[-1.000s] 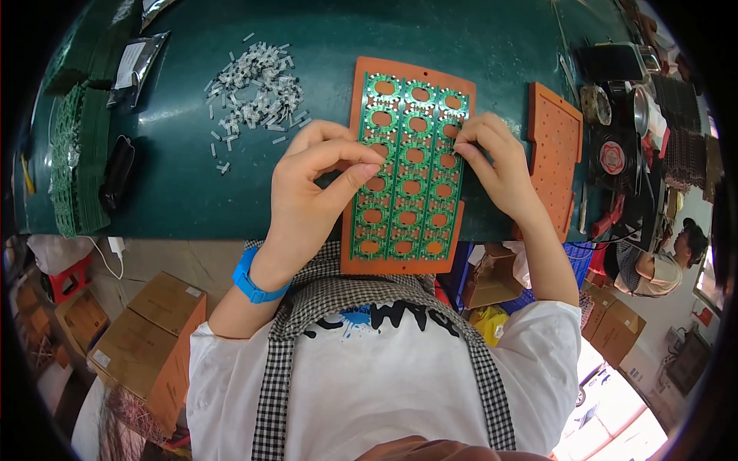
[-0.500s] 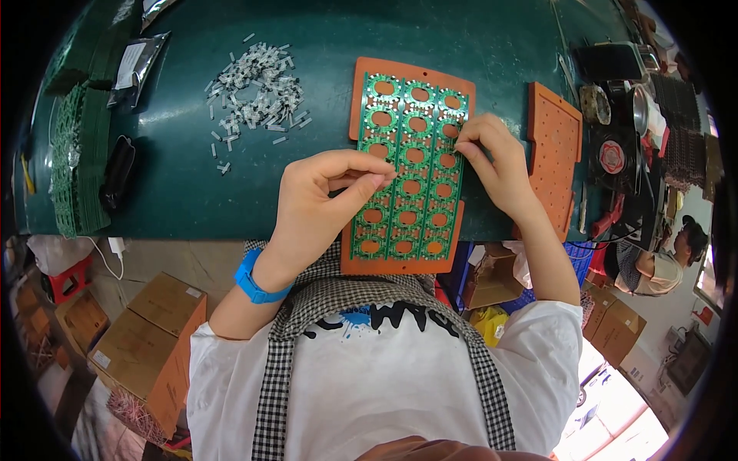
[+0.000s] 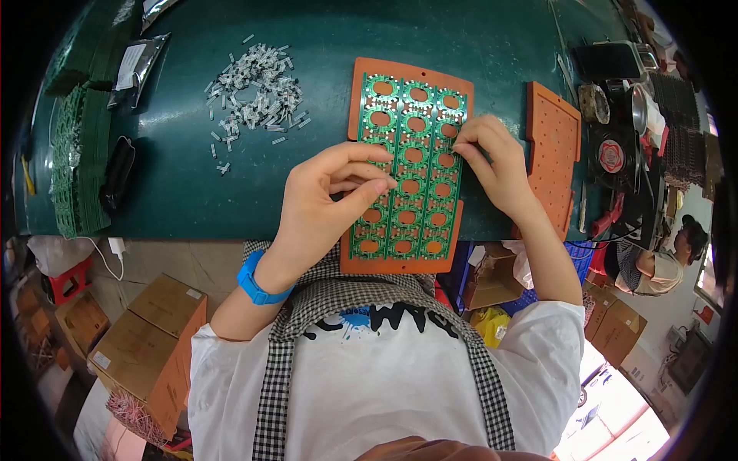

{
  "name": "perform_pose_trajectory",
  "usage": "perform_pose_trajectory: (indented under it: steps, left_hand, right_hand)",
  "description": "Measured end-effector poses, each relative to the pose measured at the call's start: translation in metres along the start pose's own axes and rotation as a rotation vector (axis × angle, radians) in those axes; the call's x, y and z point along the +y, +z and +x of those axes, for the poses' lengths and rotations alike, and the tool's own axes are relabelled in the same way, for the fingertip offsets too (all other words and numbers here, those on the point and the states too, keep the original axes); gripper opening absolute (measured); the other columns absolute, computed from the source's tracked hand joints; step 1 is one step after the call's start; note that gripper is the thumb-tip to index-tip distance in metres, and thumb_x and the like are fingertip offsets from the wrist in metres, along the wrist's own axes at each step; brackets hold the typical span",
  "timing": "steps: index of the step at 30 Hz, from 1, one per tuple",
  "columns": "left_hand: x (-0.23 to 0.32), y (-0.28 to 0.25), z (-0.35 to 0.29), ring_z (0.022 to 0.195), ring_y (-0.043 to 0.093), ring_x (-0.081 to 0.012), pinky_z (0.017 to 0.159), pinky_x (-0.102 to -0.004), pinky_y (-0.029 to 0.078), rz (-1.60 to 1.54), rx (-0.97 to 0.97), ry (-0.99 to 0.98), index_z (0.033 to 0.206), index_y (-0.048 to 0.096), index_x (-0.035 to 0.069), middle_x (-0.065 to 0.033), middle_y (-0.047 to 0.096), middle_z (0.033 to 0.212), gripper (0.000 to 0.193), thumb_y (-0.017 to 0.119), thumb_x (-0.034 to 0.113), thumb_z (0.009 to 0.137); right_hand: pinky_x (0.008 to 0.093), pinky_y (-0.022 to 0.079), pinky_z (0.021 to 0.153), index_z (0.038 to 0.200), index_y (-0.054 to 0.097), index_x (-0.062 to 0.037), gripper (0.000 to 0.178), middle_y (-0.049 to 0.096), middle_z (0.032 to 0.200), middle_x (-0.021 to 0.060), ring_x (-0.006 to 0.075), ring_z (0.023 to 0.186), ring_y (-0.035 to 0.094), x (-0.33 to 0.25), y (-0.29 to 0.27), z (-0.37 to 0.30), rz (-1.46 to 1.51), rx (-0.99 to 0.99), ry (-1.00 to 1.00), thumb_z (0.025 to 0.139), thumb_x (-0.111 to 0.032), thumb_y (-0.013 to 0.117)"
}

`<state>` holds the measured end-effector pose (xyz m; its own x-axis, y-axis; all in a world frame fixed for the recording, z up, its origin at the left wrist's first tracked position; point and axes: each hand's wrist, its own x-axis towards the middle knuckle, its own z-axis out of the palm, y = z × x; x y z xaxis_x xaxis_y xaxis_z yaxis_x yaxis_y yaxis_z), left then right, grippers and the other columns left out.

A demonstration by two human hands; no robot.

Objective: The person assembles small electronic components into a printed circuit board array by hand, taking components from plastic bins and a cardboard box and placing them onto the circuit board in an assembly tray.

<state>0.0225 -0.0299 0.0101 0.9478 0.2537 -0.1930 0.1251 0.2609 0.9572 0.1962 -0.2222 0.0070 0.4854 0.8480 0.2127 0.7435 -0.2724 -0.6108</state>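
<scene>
Two hands (image 3: 323, 196) (image 3: 498, 165), circuit panel (image 3: 429, 170) on orange tray (image 3: 415, 71)

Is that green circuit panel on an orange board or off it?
On: the green circuit panel lies over an orange board, which shows past its top and bottom edges and through its openings.

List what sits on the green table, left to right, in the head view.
Stack of thin green boards, silver foil packet with white label, heap of small pale strips, green circuit-board panel on orange tray, second orange tray with dotted surface.
</scene>
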Motion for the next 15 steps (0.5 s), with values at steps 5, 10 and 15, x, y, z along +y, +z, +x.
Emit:
perform_pose_trajectory:
  steps: [5,10,15]
  left_hand:
    - [0.0,0.001,0.0,0.09,0.068,-0.0167,0.079,-0.0245,0.053,-0.001,-0.01,-0.012,0.111,0.058,-0.005,-0.0103,0.068,0.091,0.026,0.063,-0.004,0.086]
    - [-0.001,0.002,-0.001,0.09,0.067,-0.0169,0.079,-0.0243,0.053,-0.023,-0.019,-0.017,0.113,0.057,-0.005,-0.0103,0.069,0.091,0.028,0.063,-0.004,0.086]
    - [-0.001,0.006,-0.002,0.09,0.067,-0.0138,0.077,-0.0238,0.053,-0.018,-0.028,0.01,0.116,0.057,-0.002,-0.0085,0.069,0.091,0.03,0.062,-0.003,0.086]
  right_hand:
    - [0.0346,0.046,0.071,0.085,0.056,-0.0017,0.01,0.058,0.086,0.0083,0.0266,0.083,0.057,0.002,0.001,0.001,0.027,-0.013,0.006,0.081,-0.003,0.066]
    - [0.0351,0.047,0.07,0.085,0.058,-0.0026,0.01,0.059,0.085,0.0079,0.0261,0.083,0.058,0.002,0.005,-0.005,-0.074,0.045,-0.043,0.079,-0.003,0.066]
    - [0.0367,0.048,0.069,0.09,0.063,-0.0058,0.018,0.06,0.085,0.0063,0.0249,0.08,0.059,-0.001,0.004,-0.014,-0.309,0.05,-0.272,0.075,-0.01,0.071]
